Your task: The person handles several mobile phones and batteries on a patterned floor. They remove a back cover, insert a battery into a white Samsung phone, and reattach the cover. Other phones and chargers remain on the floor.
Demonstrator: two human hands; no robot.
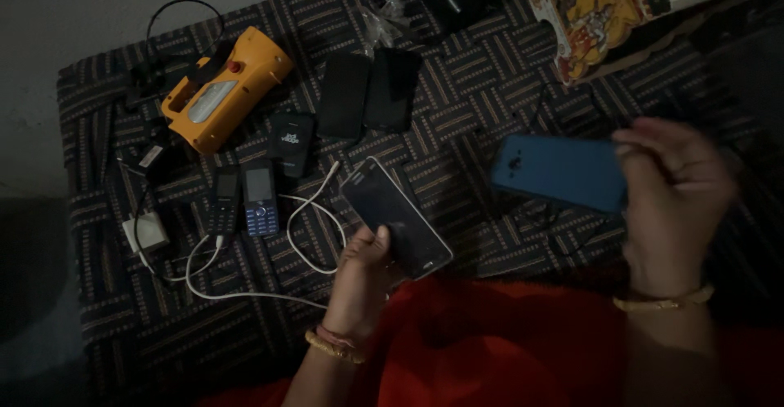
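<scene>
A black smartphone is gripped at its lower edge by the left hand above the patterned mat; a blue phone case (slightly blurred) is pinched by the right hand.

Patterned mat: bare strip at centre, between the two dark phones and the blue case; left portion crowded by yellow lantern, two keypad phones, white charger and looping white cable; printed bag blocks the upper right corner.
</scene>
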